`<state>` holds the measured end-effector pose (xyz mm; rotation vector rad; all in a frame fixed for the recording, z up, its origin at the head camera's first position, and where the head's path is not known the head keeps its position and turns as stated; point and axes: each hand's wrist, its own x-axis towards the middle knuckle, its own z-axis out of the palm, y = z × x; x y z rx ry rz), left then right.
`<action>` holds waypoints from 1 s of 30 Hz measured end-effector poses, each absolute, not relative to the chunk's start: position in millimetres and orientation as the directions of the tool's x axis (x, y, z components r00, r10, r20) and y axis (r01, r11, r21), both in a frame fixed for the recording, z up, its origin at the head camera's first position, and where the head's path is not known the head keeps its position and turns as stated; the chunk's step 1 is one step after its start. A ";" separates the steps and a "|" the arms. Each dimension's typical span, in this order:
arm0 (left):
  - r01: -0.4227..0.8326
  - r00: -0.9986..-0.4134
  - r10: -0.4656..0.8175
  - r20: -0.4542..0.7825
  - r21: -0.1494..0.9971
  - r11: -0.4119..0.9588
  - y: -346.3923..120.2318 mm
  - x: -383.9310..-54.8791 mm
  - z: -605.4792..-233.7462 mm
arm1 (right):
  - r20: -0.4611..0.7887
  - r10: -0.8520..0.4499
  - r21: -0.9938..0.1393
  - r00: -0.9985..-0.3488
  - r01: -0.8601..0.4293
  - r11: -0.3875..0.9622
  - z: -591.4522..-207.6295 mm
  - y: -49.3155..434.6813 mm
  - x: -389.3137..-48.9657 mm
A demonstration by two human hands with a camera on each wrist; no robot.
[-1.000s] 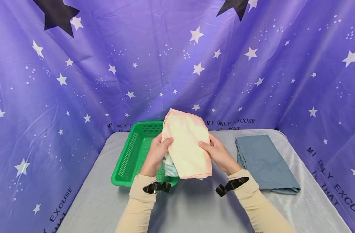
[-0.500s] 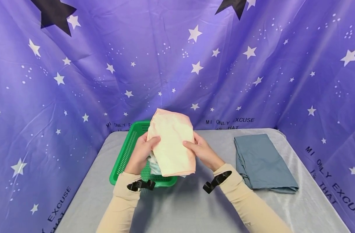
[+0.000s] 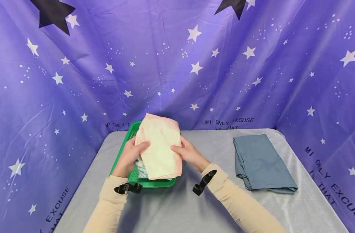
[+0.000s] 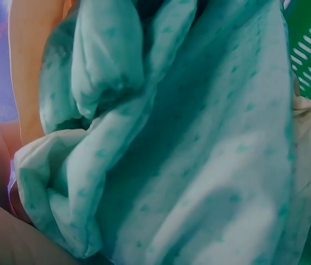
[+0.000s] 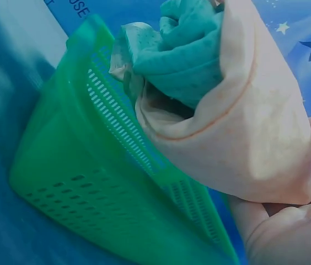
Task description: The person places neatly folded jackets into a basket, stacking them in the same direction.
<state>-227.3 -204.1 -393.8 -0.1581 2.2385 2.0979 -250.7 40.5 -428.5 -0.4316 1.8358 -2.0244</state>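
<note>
Both hands hold a bundle of folded cloth over the green basket (image 3: pixel 158 184) in the head view. Its upper face is a pale peach cloth (image 3: pixel 160 149) with a pink edge. Beneath hangs a mint-green cloth (image 4: pixel 216 143) with small dark marks, filling most of the left wrist view. My left hand (image 3: pixel 127 159) grips the left side, thumb on top. On the right side, my right hand (image 3: pixel 192 155) grips likewise, its other fingers hidden underneath. In the right wrist view, the peach cloth (image 5: pixel 255 132) curves around bunched mint cloth (image 5: pixel 186 69).
A folded blue-grey cloth (image 3: pixel 263 163) lies on the table's right side. The grey covered table (image 3: pixel 206 139) is bordered by purple star-print curtains (image 3: pixel 165 64) at the back and sides. Slotted walls of the basket (image 5: pixel 84 187) rise below the bundle.
Both hands have carried the cloth bundle leftward, from the basket's right edge to over the basket, lowering it slightly at the end. The blue-grey cloth and the basket stay where they were.
</note>
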 end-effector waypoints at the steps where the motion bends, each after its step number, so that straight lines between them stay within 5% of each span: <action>1: -0.128 -0.992 -0.031 -0.126 0.990 0.066 -206.3 -227.8 -395.2 | -0.028 -0.469 -0.994 -0.883 0.073 -0.078 -429.7 38.3 -251.2; 30: -0.292 -0.956 -0.015 -0.294 0.941 0.168 -228.2 -277.8 -441.4 | -0.212 -0.466 -0.969 -0.859 0.248 -0.016 -446.4 2.9 -277.0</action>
